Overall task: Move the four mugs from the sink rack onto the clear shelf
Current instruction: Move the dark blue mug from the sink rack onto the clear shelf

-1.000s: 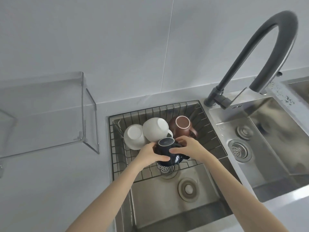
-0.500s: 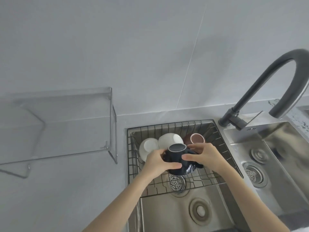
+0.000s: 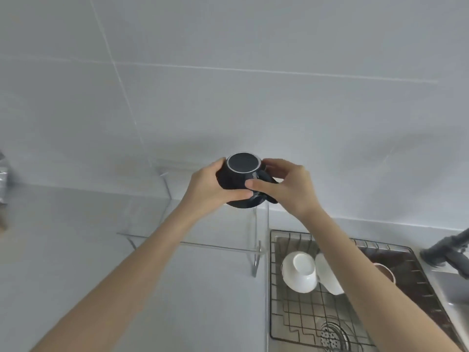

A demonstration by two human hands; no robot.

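Both hands, left hand (image 3: 208, 184) and right hand (image 3: 286, 189), close in a two-sided grip on the inverted dark mug (image 3: 239, 181), held above the clear shelf (image 3: 203, 246). Lower it level, releasing only once seated.

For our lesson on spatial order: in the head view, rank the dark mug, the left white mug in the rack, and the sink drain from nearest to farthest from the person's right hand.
1. Dark mug: held upside down, touching the right hand, above the clear shelf.
2. Left white mug: below the hand, at the rack's left side.
3. Sink drain: lowest, at the frame's bottom edge.
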